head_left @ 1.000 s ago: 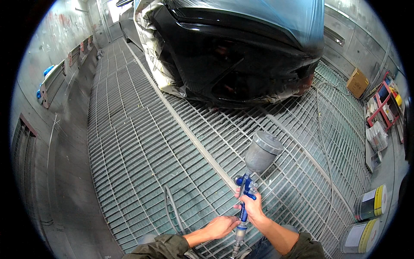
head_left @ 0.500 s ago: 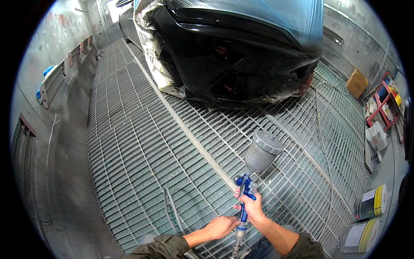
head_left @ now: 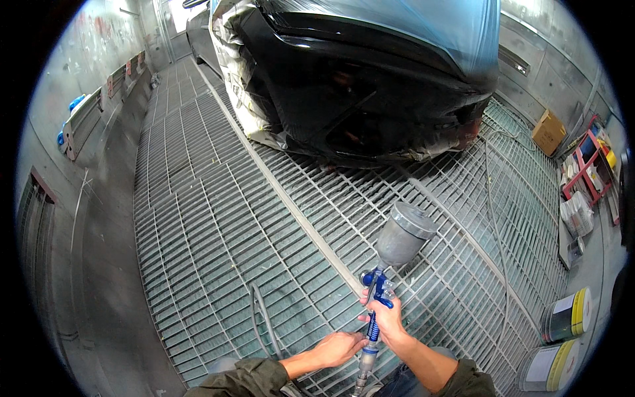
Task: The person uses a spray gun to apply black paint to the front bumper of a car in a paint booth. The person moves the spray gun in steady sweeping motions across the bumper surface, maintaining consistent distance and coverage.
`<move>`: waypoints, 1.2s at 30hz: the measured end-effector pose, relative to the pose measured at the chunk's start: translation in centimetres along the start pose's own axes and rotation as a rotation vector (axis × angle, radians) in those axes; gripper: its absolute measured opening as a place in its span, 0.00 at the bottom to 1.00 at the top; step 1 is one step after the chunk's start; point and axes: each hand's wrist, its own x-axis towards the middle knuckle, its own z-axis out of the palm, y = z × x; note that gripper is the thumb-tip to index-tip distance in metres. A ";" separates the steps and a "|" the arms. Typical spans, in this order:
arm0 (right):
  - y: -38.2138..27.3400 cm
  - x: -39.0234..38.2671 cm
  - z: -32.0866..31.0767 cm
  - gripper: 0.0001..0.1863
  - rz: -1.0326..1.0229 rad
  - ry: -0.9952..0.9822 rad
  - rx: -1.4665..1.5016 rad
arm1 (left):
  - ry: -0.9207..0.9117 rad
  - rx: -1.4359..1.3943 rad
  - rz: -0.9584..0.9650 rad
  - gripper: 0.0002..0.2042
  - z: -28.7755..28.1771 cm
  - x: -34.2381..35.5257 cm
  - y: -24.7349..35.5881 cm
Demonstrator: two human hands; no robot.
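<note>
A: Grip state?
B: On my remote feed, right hand [head_left: 385,317] wrapped round the spray gun [head_left: 379,288]; left hand [head_left: 340,349] at its lower end, can't tell if it's gripping. Gun's above the floor grating [head_left: 198,231], short of the black vehicle [head_left: 344,99].
A: Risks?
B: I'd say the looped hose [head_left: 267,321] could snag on the grating and, if it's the gun's line, jerk my aim; overtilting could spill the cup [head_left: 402,238].
A: Counts?
B: One gun, one cup, one vehicle, two buckets [head_left: 565,316] [head_left: 548,366], one cardboard box [head_left: 548,133].
</note>
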 end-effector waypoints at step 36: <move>0.1 0.2 -0.2 0.23 0.016 0.016 -0.003 | 0.014 -0.002 0.018 0.17 0.2 0.3 -0.1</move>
